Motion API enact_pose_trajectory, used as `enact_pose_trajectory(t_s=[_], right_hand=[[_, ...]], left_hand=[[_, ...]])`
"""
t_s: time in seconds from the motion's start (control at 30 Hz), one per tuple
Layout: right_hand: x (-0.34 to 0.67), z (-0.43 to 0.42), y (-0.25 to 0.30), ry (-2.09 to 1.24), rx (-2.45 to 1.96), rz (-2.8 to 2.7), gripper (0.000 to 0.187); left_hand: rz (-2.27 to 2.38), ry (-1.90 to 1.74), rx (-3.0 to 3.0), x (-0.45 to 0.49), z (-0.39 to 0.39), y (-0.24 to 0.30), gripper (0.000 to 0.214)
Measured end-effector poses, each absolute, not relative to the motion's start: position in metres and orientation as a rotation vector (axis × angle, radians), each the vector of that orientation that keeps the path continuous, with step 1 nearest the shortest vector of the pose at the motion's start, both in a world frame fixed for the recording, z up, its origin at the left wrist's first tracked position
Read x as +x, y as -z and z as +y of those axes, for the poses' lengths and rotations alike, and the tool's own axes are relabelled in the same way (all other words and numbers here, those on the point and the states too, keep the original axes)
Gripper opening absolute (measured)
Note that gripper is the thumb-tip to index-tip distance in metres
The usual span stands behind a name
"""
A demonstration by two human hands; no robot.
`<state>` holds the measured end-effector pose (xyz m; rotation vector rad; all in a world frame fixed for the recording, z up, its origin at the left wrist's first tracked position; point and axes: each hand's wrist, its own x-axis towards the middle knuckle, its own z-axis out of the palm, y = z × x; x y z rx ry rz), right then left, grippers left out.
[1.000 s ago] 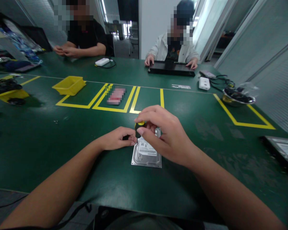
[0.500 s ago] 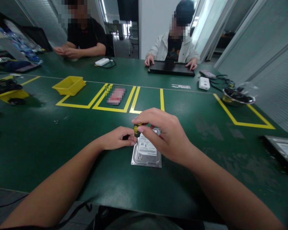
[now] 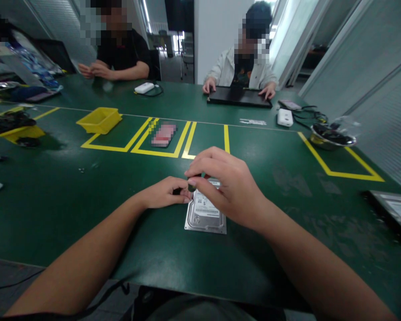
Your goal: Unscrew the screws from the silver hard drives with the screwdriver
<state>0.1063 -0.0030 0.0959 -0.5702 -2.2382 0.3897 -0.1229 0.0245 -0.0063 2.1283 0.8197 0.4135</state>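
Note:
A silver hard drive (image 3: pixel 205 222) with a white label lies flat on the green table in front of me. My right hand (image 3: pixel 225 187) is closed around the short dark handle of a screwdriver (image 3: pixel 191 185), held upright over the drive's left side. The screwdriver's shaft and tip cannot be made out. At the drive's left edge, my left hand (image 3: pixel 169 192) has its fingers curled and thumb against the rim. My right hand covers the drive's upper right part.
Taped yellow outlines cross the table, with a yellow bin (image 3: pixel 99 120) and a phone (image 3: pixel 165 134) beyond my hands. A metal bowl (image 3: pixel 332 138) of dark parts stands right. Another drive (image 3: pixel 394 211) lies at the right edge. Across sit two people, one holding a black panel (image 3: pixel 239 96).
My right hand has turned slightly on the screwdriver handle, whose yellow marking no longer shows. The left hand and the drive keep their places; the view has shifted a little.

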Motion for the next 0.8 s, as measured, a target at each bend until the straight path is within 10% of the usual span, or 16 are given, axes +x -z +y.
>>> enact_pose_trajectory(t_s=[0.8], right_hand=[[0.11,0.002,-0.12,-0.373,-0.594,-2.48,0.026]], left_hand=[[0.837,-0.435,2.08,-0.125,0.026,0.011,0.025]])
